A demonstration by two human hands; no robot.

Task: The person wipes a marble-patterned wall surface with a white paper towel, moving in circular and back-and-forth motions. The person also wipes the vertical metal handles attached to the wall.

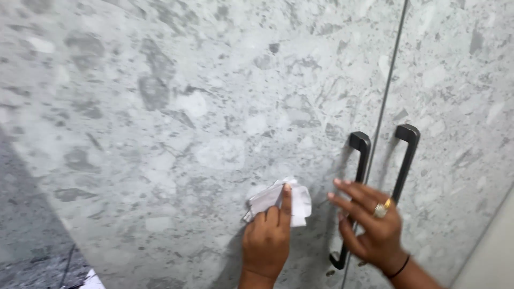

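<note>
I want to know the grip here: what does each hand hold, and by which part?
The left hand presses a crumpled white cloth against the door, fingers over its lower middle. The right hand grips the left black handle near its lower end.

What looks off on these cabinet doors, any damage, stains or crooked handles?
Nothing stands out. The left hand presses a white cloth to the left door; the right hand grips the left handle. Both black handles run parallel beside the seam, and the stone-pattern surface shows no cracks or spills.
</note>
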